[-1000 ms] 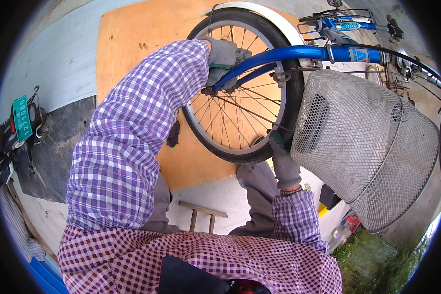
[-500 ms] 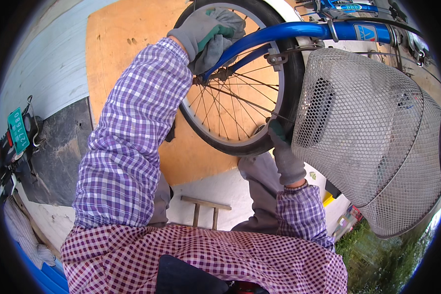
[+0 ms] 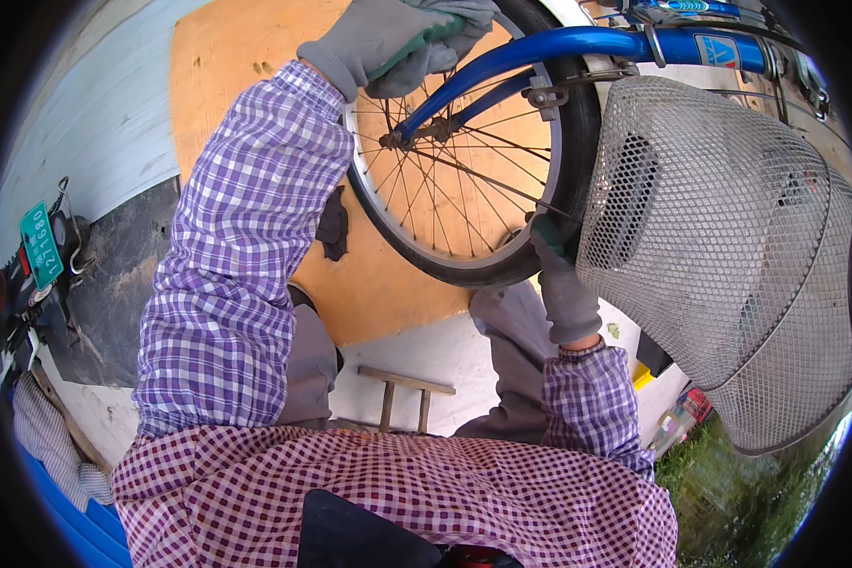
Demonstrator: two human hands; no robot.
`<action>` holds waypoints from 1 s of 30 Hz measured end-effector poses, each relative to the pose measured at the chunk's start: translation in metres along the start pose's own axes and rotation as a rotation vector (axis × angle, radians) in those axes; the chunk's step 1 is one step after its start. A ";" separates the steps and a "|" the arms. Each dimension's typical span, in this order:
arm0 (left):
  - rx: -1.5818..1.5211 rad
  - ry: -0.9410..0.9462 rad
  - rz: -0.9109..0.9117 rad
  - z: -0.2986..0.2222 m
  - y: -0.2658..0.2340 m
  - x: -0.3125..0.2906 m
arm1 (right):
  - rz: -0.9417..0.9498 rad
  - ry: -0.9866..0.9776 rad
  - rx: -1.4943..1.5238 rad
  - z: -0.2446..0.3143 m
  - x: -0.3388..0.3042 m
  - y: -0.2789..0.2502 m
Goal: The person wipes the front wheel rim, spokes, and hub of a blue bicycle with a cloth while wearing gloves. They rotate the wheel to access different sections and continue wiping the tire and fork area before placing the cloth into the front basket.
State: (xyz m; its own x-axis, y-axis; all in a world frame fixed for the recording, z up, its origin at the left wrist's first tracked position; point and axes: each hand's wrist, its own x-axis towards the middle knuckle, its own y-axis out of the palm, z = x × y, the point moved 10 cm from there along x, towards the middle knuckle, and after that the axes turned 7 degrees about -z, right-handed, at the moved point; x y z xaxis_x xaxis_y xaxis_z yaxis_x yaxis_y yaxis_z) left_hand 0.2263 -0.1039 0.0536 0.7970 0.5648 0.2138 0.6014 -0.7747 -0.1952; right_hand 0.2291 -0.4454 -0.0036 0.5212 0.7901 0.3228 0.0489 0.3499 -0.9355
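Observation:
My left hand (image 3: 364,43), in a grey and green work glove, is closed on a bunched grey rag (image 3: 415,76). It is over the far left part of a bicycle wheel, by the spokes and rim. The wheel's hub (image 3: 435,130) sits in the bicycle's blue fork (image 3: 521,49). My gloved right hand (image 3: 568,293) grips the black tyre (image 3: 478,275) on the wheel's near right side; its fingertips are partly hidden. Just right of that hand hangs a grey wire-mesh basket (image 3: 710,256).
An orange-brown board (image 3: 227,114) lies under the wheel, with a dark cloth (image 3: 333,225) on it. A small wooden frame (image 3: 405,382) stands between my legs. At the left is a vehicle with a green plate (image 3: 41,244); grass (image 3: 729,502) shows at lower right.
My left hand and the rag have moved up and slightly left, away from the hub, which is now uncovered. My right hand stays on the tyre. The view has shifted a little.

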 end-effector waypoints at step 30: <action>-0.205 -0.103 -0.154 0.078 -0.117 -0.103 | -0.056 0.370 0.601 0.028 -0.004 0.021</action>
State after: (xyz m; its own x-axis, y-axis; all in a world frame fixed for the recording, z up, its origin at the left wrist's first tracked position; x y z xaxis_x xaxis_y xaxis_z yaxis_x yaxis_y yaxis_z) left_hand 0.0776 -0.0491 -0.0201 0.7049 0.6982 0.1250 0.7005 -0.7129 0.0324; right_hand 0.2042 -0.4270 -0.0205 0.7923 0.5771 0.1981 -0.3392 0.6865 -0.6432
